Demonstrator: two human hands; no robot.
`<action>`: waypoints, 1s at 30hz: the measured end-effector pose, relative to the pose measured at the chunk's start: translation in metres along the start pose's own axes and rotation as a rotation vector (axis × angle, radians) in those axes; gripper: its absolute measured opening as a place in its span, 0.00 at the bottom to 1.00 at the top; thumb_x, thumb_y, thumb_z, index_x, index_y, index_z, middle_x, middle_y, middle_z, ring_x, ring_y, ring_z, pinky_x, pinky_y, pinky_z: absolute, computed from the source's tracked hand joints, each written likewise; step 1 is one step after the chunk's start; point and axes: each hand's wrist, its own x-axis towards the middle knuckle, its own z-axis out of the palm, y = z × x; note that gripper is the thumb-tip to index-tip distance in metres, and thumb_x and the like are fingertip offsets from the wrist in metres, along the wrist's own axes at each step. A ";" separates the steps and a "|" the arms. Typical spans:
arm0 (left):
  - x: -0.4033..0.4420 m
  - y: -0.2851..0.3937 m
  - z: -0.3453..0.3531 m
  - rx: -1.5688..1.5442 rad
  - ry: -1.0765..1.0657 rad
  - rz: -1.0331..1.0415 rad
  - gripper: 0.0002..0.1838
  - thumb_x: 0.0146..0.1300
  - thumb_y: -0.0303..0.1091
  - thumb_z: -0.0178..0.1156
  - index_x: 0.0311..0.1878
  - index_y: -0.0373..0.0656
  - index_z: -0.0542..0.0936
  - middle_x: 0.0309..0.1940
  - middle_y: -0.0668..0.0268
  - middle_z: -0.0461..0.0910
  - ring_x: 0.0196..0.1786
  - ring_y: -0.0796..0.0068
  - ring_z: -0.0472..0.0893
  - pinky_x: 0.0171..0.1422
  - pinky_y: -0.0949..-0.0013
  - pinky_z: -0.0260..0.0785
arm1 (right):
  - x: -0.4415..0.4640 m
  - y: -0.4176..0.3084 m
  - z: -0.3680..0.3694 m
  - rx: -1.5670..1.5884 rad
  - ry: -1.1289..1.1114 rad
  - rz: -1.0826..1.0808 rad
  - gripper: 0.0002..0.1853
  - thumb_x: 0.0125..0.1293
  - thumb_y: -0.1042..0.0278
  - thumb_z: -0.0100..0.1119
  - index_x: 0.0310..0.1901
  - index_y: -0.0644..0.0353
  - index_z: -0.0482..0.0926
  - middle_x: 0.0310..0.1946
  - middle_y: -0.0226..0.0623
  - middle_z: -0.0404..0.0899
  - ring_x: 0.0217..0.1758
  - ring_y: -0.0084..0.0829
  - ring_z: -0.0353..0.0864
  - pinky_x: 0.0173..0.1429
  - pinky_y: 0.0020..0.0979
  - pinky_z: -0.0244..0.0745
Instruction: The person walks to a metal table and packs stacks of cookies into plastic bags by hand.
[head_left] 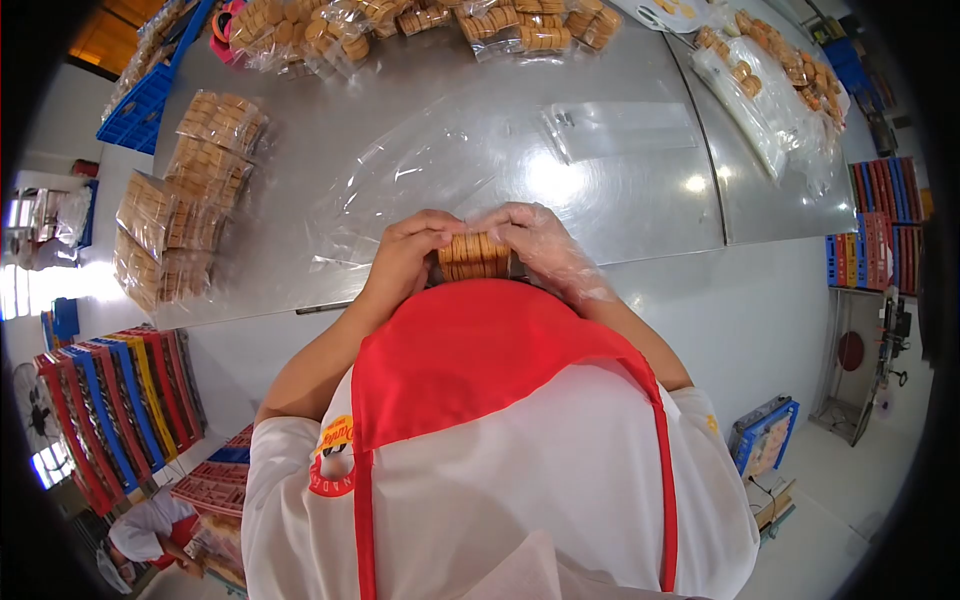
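Observation:
Close against the red apron [480,360], at the table's near edge, I hold a pack of round brown cookies [473,257] lined up in rows in clear plastic. My left hand [408,250], bare, closes on the pack's left end with the thumb on top. On the right end, my right hand [540,248] wears a thin clear plastic glove, its fingers curled round the pack. The palms and the underside of the pack are hidden. Just beyond the hands lies loose clear plastic film [400,180] on the metal table [450,90].
Filled cookie packs [205,180] are stacked at the left, and more packs [540,25] line the far side. A stack of clear bags [625,130] lies right of centre. Loose cookies [790,60] sit far right. Crates [120,400] and another person [150,530] are at lower left.

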 end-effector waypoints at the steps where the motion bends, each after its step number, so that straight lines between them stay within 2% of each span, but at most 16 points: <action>1: -0.001 0.001 -0.003 0.065 -0.046 0.034 0.13 0.64 0.21 0.54 0.49 0.33 0.82 0.50 0.62 0.79 0.55 0.68 0.77 0.62 0.65 0.68 | -0.001 0.000 -0.002 -0.021 -0.007 0.039 0.12 0.66 0.76 0.54 0.48 0.66 0.83 0.49 0.37 0.82 0.55 0.28 0.77 0.63 0.29 0.71; 2: -0.002 0.001 -0.005 0.131 -0.092 0.068 0.13 0.65 0.21 0.55 0.50 0.34 0.83 0.51 0.63 0.78 0.56 0.69 0.76 0.63 0.66 0.68 | -0.001 0.000 -0.002 -0.040 -0.014 0.079 0.11 0.66 0.76 0.55 0.47 0.66 0.83 0.50 0.38 0.82 0.56 0.30 0.77 0.64 0.31 0.71; 5: -0.019 0.007 0.001 0.195 -0.159 0.079 0.15 0.66 0.20 0.56 0.54 0.38 0.82 0.56 0.64 0.76 0.60 0.70 0.75 0.64 0.67 0.67 | -0.012 -0.004 0.003 -0.001 -0.039 -0.065 0.13 0.67 0.73 0.58 0.51 0.65 0.83 0.55 0.39 0.79 0.60 0.30 0.76 0.66 0.31 0.70; 8: -0.011 -0.004 -0.011 0.305 -0.216 0.218 0.18 0.65 0.20 0.58 0.58 0.41 0.80 0.58 0.64 0.75 0.61 0.71 0.74 0.65 0.68 0.66 | -0.008 0.007 -0.002 -0.292 -0.079 -0.366 0.13 0.69 0.72 0.59 0.52 0.66 0.82 0.56 0.40 0.78 0.62 0.33 0.76 0.67 0.32 0.71; 11: -0.005 -0.009 -0.014 0.363 -0.159 0.265 0.16 0.66 0.22 0.60 0.57 0.41 0.80 0.57 0.64 0.76 0.61 0.73 0.74 0.65 0.69 0.67 | -0.002 0.009 0.000 -0.227 -0.052 -0.331 0.13 0.70 0.72 0.57 0.53 0.65 0.82 0.56 0.40 0.78 0.61 0.33 0.76 0.67 0.33 0.71; 14: -0.005 -0.002 -0.004 0.234 -0.058 0.166 0.15 0.66 0.24 0.61 0.55 0.41 0.82 0.56 0.63 0.76 0.61 0.72 0.74 0.65 0.68 0.67 | -0.002 -0.007 0.003 -0.148 -0.004 -0.242 0.12 0.70 0.74 0.56 0.51 0.64 0.84 0.56 0.40 0.79 0.60 0.33 0.77 0.66 0.32 0.71; 17: -0.012 0.023 0.012 0.233 -0.046 0.290 0.12 0.66 0.25 0.62 0.52 0.40 0.83 0.56 0.63 0.77 0.61 0.71 0.75 0.65 0.68 0.67 | -0.022 -0.051 0.014 0.058 0.034 -0.055 0.12 0.71 0.71 0.56 0.51 0.66 0.83 0.56 0.40 0.79 0.59 0.32 0.77 0.65 0.32 0.72; 18: -0.017 0.029 0.016 0.255 -0.046 0.296 0.12 0.66 0.24 0.62 0.51 0.40 0.83 0.56 0.62 0.77 0.61 0.71 0.75 0.64 0.68 0.68 | -0.030 -0.061 0.015 0.092 0.012 -0.031 0.12 0.73 0.69 0.56 0.52 0.65 0.83 0.53 0.37 0.81 0.58 0.29 0.77 0.66 0.30 0.71; 21: -0.031 0.032 0.021 0.261 -0.046 0.287 0.10 0.66 0.24 0.62 0.50 0.38 0.84 0.56 0.61 0.77 0.60 0.70 0.75 0.64 0.67 0.68 | -0.041 -0.058 0.015 0.087 -0.036 0.013 0.12 0.73 0.70 0.54 0.52 0.65 0.82 0.52 0.36 0.81 0.58 0.28 0.77 0.66 0.30 0.71; 24: -0.032 0.020 0.019 0.193 -0.044 0.228 0.09 0.67 0.27 0.62 0.49 0.39 0.85 0.55 0.61 0.77 0.61 0.70 0.75 0.64 0.67 0.68 | -0.043 -0.033 0.009 0.118 -0.018 0.028 0.13 0.72 0.69 0.55 0.53 0.64 0.82 0.54 0.41 0.81 0.58 0.32 0.78 0.67 0.32 0.71; 27: -0.028 0.020 0.021 0.268 -0.021 0.210 0.09 0.68 0.29 0.61 0.48 0.39 0.84 0.53 0.61 0.79 0.59 0.71 0.76 0.62 0.68 0.69 | -0.043 -0.035 -0.004 -0.527 -0.099 -0.410 0.20 0.69 0.62 0.61 0.58 0.64 0.79 0.54 0.47 0.81 0.61 0.41 0.77 0.67 0.37 0.70; 29: -0.019 0.021 0.023 0.361 0.006 0.159 0.09 0.70 0.31 0.60 0.48 0.38 0.84 0.49 0.62 0.81 0.54 0.71 0.79 0.58 0.70 0.71 | -0.054 -0.076 0.011 -0.905 -0.151 -0.358 0.29 0.64 0.58 0.65 0.64 0.62 0.73 0.53 0.51 0.80 0.58 0.49 0.78 0.65 0.41 0.72; 30: -0.016 0.024 0.028 0.290 0.025 0.045 0.10 0.70 0.31 0.59 0.48 0.37 0.84 0.47 0.62 0.82 0.51 0.72 0.80 0.55 0.70 0.73 | -0.058 -0.089 0.020 -1.089 -0.171 -0.326 0.34 0.62 0.55 0.68 0.67 0.61 0.70 0.53 0.53 0.79 0.56 0.53 0.78 0.65 0.43 0.73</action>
